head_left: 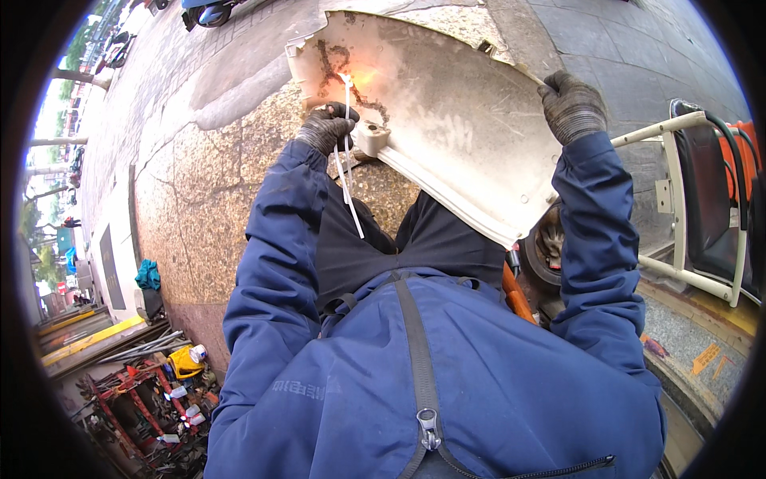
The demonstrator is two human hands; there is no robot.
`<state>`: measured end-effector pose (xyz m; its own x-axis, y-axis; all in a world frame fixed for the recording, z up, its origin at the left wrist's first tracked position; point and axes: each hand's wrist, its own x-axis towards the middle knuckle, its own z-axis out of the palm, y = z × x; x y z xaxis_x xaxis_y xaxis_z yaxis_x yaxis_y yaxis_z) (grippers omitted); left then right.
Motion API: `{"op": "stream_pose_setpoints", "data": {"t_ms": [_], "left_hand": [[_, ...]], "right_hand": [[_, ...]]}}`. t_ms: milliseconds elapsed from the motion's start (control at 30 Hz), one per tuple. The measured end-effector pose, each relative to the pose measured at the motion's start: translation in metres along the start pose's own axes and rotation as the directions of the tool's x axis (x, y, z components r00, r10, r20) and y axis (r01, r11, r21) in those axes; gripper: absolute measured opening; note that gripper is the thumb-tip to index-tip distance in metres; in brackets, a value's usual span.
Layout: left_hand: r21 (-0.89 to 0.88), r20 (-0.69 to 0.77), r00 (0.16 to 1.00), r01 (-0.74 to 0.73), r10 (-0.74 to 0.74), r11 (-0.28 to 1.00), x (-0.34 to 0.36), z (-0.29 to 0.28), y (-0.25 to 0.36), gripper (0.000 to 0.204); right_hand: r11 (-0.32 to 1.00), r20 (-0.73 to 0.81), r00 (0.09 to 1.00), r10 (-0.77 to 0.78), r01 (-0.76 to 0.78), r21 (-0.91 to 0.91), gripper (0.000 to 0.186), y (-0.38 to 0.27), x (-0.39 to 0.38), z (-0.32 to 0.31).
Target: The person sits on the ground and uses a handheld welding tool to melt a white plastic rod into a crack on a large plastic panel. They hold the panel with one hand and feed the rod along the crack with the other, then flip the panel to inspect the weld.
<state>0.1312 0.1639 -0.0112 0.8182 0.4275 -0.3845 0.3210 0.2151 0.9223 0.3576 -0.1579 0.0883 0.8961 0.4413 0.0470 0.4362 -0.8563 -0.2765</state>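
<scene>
A large curved off-white plastic panel [471, 120] rests over my knees, its scuffed inner face toward me. My right hand [573, 105], in a dark grey work glove, is closed on its upper right edge. Thin white plastic strips [349, 199] are pinched in my gloved left hand [325, 128], beside the panel's left end. One strip points up from the fingers, and a small flame [345, 79] burns at its tip, close against the panel. Brown, scorched-looking lines [327, 62] run across the panel around the flame. A raised round boss [372, 137] sticks out near my left fingers.
On the right stands a white tubular frame [674, 199] with a black seat [706, 176]. An orange handle [519, 295] and a small wheel [549, 249] are by my right leg. At lower left are a red tool rack [144, 407] and a yellow container [186, 362].
</scene>
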Motion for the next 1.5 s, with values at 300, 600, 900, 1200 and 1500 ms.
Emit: {"op": "stream_pose_setpoints", "data": {"t_ms": [300, 600, 900, 1200, 1500], "left_hand": [[0.003, -0.016, 1.000, 0.000, 0.000, 1.000, 0.007, -0.003, -0.003, 0.016], [-0.032, 0.013, 1.000, 0.004, -0.003, 0.999, 0.011, -0.005, -0.007, 0.013], [-0.018, 0.000, 1.000, 0.007, -0.007, 1.000, 0.010, -0.003, -0.004, 0.013], [0.017, 0.006, 1.000, -0.004, 0.004, 1.000, 0.017, -0.010, -0.003, 0.014], [-0.006, -0.049, 0.999, 0.015, -0.015, 1.000, 0.018, -0.007, 0.003, 0.010]], "right_hand": [[1.000, 0.027, 1.000, 0.011, -0.012, 0.021, 0.024, 0.004, -0.007, 0.001], [1.000, 0.020, 1.000, 0.021, -0.021, 0.018, 0.024, 0.005, -0.009, 0.003], [0.999, 0.025, 0.999, 0.033, -0.033, -0.006, 0.024, 0.009, -0.010, 0.007], [0.999, 0.069, 0.997, 0.045, -0.046, 0.022, 0.026, 0.006, -0.014, 0.002], [1.000, 0.041, 0.999, 0.023, -0.022, -0.015, 0.027, 0.007, -0.017, 0.003]]}}
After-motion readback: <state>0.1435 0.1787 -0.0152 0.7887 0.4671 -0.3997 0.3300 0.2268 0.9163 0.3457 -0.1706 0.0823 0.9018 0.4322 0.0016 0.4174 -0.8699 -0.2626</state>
